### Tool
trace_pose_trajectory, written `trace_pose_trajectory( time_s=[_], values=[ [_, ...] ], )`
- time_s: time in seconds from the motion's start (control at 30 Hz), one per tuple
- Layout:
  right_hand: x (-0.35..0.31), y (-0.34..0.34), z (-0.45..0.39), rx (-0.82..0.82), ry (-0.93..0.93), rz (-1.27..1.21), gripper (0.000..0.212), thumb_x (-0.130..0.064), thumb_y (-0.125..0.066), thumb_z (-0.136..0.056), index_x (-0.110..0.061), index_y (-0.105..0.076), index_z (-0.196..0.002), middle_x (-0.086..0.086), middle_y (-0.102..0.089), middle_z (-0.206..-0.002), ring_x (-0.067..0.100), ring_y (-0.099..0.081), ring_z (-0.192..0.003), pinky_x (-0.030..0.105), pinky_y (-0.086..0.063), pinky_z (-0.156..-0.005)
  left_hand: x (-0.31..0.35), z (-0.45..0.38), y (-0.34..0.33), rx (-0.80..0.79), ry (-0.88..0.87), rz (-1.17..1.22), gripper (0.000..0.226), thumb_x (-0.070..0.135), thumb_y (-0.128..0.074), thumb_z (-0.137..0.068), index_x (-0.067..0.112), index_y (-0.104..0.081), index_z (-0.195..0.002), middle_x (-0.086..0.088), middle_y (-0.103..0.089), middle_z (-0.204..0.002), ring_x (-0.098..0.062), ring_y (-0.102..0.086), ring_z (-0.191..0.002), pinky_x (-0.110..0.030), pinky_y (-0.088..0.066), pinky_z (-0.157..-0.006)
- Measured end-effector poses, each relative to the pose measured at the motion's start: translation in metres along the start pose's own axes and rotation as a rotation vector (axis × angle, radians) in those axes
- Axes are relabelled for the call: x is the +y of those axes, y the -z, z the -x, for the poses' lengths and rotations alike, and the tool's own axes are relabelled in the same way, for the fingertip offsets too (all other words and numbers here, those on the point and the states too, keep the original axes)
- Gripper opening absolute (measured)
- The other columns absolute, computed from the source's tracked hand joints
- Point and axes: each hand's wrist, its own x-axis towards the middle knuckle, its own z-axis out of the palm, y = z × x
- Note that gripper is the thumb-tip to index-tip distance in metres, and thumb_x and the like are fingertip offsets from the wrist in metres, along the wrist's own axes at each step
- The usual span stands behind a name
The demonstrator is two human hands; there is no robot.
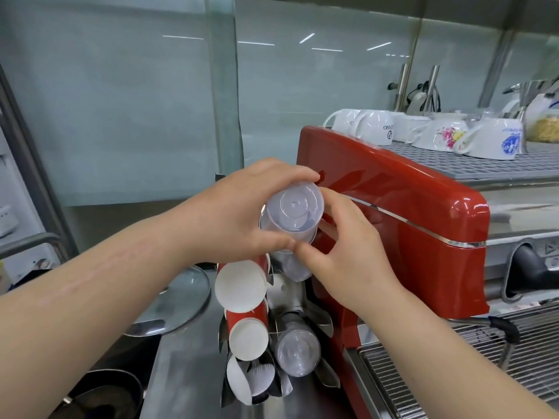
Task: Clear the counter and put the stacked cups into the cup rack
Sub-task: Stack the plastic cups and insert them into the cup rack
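Both hands on one stack of clear plastic cups, bases toward the camera, held at the top of the metal cup rack just beside the red espresso machine.

Left hand: curled around the stack from the left, fingers over the top, thumb under; gripping.

Right hand: partly closed, fingertips on the right rim of the stack, thumb meeting the left thumb below it; gripping too.

Lower end of the stack runs down into the rack's upper right slot; how deep it sits, cannot tell.

Rack contents: red paper cups with white bases in the left column, second clear cup stack lower right, white lids at the bottom left.

Behind: white ceramic cups on top of the machine. Left of the rack, a glass pot lid on the steel counter.
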Motion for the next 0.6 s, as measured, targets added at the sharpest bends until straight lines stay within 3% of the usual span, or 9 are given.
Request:
trace_pose_trajectory(
  time_s=[0.23,0.33,0.43,0.6],
  values=[
    [0.009,-0.008,-0.004,0.043,-0.031,-0.03,0.065,-0.016,-0.076,-0.075,-0.027,-0.049,-0.132,-0.013,-0.054,-0.127,-0.002,-0.046,-0.12,0.011,-0.036,-0.098,-0.006,-0.009,-0.005,-0.017,0.013,0.009,0.073,0.038,-0.078,-0.075,0.039,-0.04,-0.137,0.018,-0.047,-0.126,0.002,-0.046,-0.12,-0.022,-0.041,-0.101],
    [0.014,-0.011,-0.005,0.074,-0.054,-0.03,0.066,-0.016,-0.076,-0.076,-0.025,-0.047,-0.135,-0.011,-0.053,-0.13,0.0,-0.045,-0.123,0.02,-0.039,-0.103,-0.01,-0.015,-0.009,-0.031,0.017,0.015,0.075,0.038,-0.078,-0.075,0.04,-0.038,-0.139,0.017,-0.047,-0.129,0.0,-0.046,-0.121,-0.025,-0.041,-0.103],
    [0.018,-0.014,-0.008,0.099,-0.08,-0.024,0.068,-0.016,-0.075,-0.077,-0.024,-0.044,-0.138,-0.01,-0.05,-0.133,0.001,-0.043,-0.126,0.03,-0.039,-0.106,-0.014,-0.021,-0.013,-0.031,0.024,0.019,0.079,0.033,-0.078,-0.076,0.04,-0.035,-0.142,0.017,-0.046,-0.133,0.001,-0.044,-0.124,-0.025,-0.039,-0.105],
    [0.024,-0.02,-0.015,0.129,-0.123,-0.022,0.07,-0.017,-0.074,-0.079,-0.024,-0.042,-0.14,-0.008,-0.049,-0.135,0.004,-0.043,-0.127,0.034,-0.04,-0.107,-0.021,-0.028,-0.019,-0.061,0.037,0.036,0.083,0.027,-0.073,-0.082,0.041,-0.024,-0.147,0.017,-0.04,-0.141,0.002,-0.038,-0.13,-0.023,-0.035,-0.109]
  ],
)
